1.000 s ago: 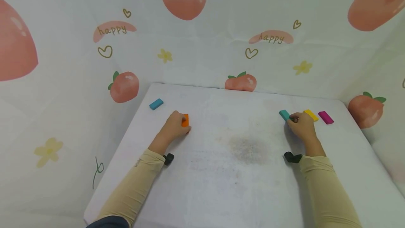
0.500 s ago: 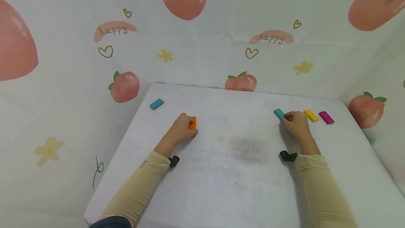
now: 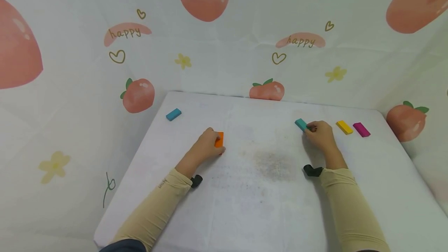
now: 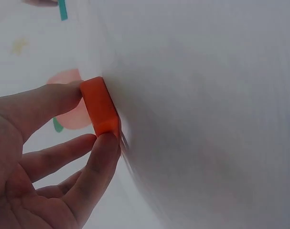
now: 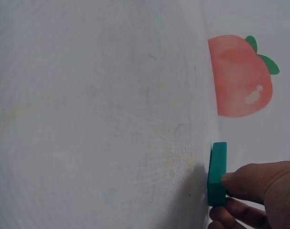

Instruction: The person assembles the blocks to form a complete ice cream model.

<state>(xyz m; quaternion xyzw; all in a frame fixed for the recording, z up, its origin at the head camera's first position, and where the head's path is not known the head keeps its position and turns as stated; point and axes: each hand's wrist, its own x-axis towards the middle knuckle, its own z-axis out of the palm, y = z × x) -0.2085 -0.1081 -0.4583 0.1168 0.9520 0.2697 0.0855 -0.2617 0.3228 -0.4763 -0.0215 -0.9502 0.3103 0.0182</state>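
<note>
An orange block is pinched between the thumb and fingers of my left hand, left of the table's middle. In the left wrist view the orange block has its ends between thumb and fingertips. On the right side, my right hand grips the near end of a teal block. The right wrist view has this teal block held by the thumb and curled fingers, close to the table surface; whether it touches the table I cannot tell.
A blue block lies at the table's far left corner. Yellow and magenta blocks lie side by side, right of my right hand. Grey smudges mark the white table. A peach-printed cloth hangs behind it.
My left hand has moved right and slightly nearer with the orange block. My right hand has moved left with the teal block, away from the yellow one. The other blocks stayed put.
</note>
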